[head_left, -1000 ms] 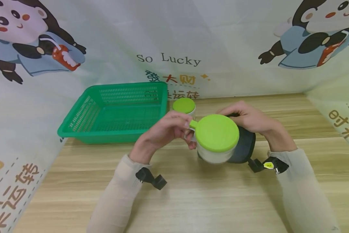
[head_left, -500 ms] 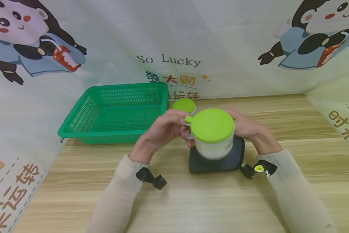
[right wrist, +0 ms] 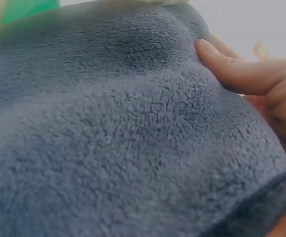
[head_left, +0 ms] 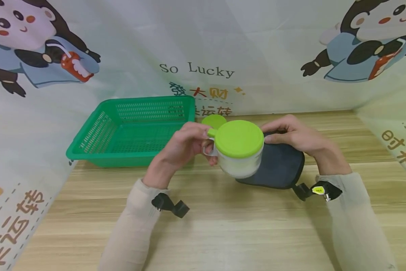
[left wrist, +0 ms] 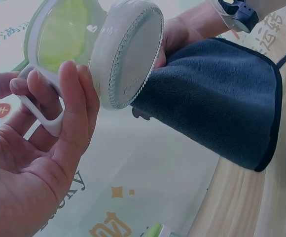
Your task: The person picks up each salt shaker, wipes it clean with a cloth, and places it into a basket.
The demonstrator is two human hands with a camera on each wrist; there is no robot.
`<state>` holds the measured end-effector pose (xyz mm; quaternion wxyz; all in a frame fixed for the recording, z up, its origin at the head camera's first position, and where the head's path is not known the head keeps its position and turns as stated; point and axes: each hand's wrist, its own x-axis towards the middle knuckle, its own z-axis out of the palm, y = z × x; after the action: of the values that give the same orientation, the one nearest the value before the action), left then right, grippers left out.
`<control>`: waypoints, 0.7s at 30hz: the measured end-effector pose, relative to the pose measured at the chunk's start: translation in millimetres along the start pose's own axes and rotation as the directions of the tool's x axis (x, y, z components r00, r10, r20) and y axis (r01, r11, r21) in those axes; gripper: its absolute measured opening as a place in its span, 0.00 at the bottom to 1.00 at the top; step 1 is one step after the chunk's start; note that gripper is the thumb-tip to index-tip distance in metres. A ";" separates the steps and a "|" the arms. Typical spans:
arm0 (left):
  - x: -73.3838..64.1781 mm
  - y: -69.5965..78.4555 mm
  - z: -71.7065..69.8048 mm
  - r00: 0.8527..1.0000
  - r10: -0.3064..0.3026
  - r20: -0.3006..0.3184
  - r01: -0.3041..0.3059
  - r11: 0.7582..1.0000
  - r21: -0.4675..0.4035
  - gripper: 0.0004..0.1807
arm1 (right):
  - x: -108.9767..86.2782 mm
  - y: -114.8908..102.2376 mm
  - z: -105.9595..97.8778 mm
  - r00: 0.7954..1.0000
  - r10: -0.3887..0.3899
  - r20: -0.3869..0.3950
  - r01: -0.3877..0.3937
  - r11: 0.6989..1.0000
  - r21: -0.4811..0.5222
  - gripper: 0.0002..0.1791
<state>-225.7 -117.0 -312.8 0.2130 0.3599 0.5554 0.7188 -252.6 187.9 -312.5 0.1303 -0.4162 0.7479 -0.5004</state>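
My left hand (head_left: 186,145) grips a glass jar (head_left: 238,165) by its side handle and holds it above the table. A lime-green lid (head_left: 239,138) covers its top. In the left wrist view, fingers curl round the white handle (left wrist: 47,121), and the ridged base (left wrist: 135,61) faces the camera, tilted. My right hand (head_left: 297,137) holds a dark blue-grey cleaning cloth (head_left: 282,165) against or close beside the jar's right side; contact is hard to tell. The right wrist view shows my thumb (right wrist: 232,71) pressing on the cloth's fuzzy surface (right wrist: 113,128).
A green plastic basket (head_left: 121,158) stands at the back left of the wooden table (head_left: 223,233). Behind the jar is another green-lidded container (head_left: 213,120), partly hidden. A printed backdrop (head_left: 267,56) rises along the table's back edge.
The jar has moved left and slightly up in my left hand. My right hand swung inward behind the jar, then back out right, and the cloth shifted with it.
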 end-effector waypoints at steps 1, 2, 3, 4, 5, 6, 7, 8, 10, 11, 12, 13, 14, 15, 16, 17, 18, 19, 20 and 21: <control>0.2 0.2 0.0 1.000 -0.002 0.002 0.002 1.000 0.001 0.16 | -0.9 -1.2 -0.8 1.000 -0.003 0.003 0.003 1.000 -0.005 0.16; 0.5 0.3 0.4 1.000 -0.008 0.003 0.008 1.000 0.002 0.16 | -1.2 -2.3 -0.9 1.000 0.000 0.002 0.000 1.000 -0.006 0.16; 0.9 0.2 0.9 1.000 -0.014 0.004 0.014 1.000 0.002 0.16 | -0.7 -2.9 0.0 1.000 0.007 -0.003 -0.007 1.000 -0.008 0.16; 1.3 -0.2 1.5 1.000 -0.023 0.005 0.023 1.000 0.002 0.15 | 0.7 -3.0 2.4 1.000 0.011 -0.014 -0.011 1.000 -0.003 0.15; 1.7 -0.7 2.3 0.999 -0.033 0.005 0.033 0.999 0.000 0.15 | 2.7 -2.5 5.5 0.999 0.014 -0.029 -0.013 1.000 0.003 0.15; 2.0 -1.3 3.1 0.999 -0.043 0.003 0.043 0.999 -0.001 0.15 | 5.2 -1.6 9.3 0.999 0.017 -0.041 -0.017 1.000 0.017 0.15; 2.1 -1.8 3.8 0.999 -0.053 0.002 0.053 0.999 -0.003 0.15 | 7.9 -0.1 13.0 0.998 0.017 -0.052 -0.016 0.999 0.029 0.16; 2.3 -2.0 4.6 0.998 -0.060 0.000 0.060 0.998 -0.005 0.14 | 10.8 1.2 16.7 0.998 0.015 -0.064 -0.013 0.999 0.039 0.16; 2.3 -2.4 5.2 0.998 -0.066 -0.013 0.066 0.998 -0.002 0.14 | 15.9 4.2 22.5 0.996 -0.003 -0.089 0.008 0.999 0.053 0.17; 2.3 -2.0 5.4 0.998 -0.063 -0.026 0.063 0.998 0.000 0.15 | 17.7 5.1 23.5 0.995 -0.008 -0.098 0.013 0.998 0.055 0.17; 2.1 -1.8 5.1 0.997 -0.059 -0.043 0.059 0.998 0.001 0.15 | 18.7 5.4 23.9 0.994 -0.010 -0.106 0.016 0.998 0.056 0.17; 2.0 -1.3 4.5 0.996 -0.053 -0.065 0.054 0.999 0.002 0.15 | 19.5 5.4 23.2 0.993 -0.014 -0.119 0.019 0.999 0.045 0.17; 1.9 -0.7 3.9 0.995 -0.047 -0.090 0.048 0.999 0.004 0.16 | 19.6 4.6 22.4 0.991 -0.007 -0.135 0.012 0.999 0.039 0.15; 1.7 -0.1 3.2 0.992 -0.041 -0.119 0.042 0.999 0.008 0.16 | 19.3 4.1 21.2 0.988 0.002 -0.154 0.003 0.999 0.034 0.14; 1.6 0.7 2.6 0.988 -0.037 -0.148 0.038 0.999 0.008 0.16 | 18.5 3.1 20.0 0.985 0.016 -0.174 -0.012 1.000 0.029 0.13; 1.5 1.7 2.2 0.984 -0.035 -0.177 0.036 0.999 0.007 0.17 | 17.5 2.0 18.9 0.981 0.035 -0.193 -0.031 0.999 0.027 0.13; 1.5 2.6 2.0 0.978 -0.033 -0.206 0.035 0.999 0.007 0.16 | 16.3 0.6 18.1 0.975 0.052 -0.215 -0.048 0.999 0.024 0.13; 1.5 4.0 2.1 0.972 -0.030 -0.234 0.035 0.999 0.015 0.16 | 15.2 -1.2 17.4 0.968 0.071 -0.241 -0.068 0.998 0.017 0.14; 1.3 5.8 2.8 0.964 -0.026 -0.264 0.033 0.999 0.022 0.16 | 14.1 -3.6 16.9 0.958 0.097 -0.269 -0.097 0.995 0.016 0.15; 1.2 7.6 3.6 0.955 -0.022 -0.295 0.032 0.999 0.030 0.16 | 13.2 -6.4 16.5 0.947 0.118 -0.299 -0.123 0.992 0.003 0.16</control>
<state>-223.1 -116.1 -304.8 0.1313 0.2448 0.5982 0.7517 -247.6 166.4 -311.8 0.0431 -0.2904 0.7869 -0.5428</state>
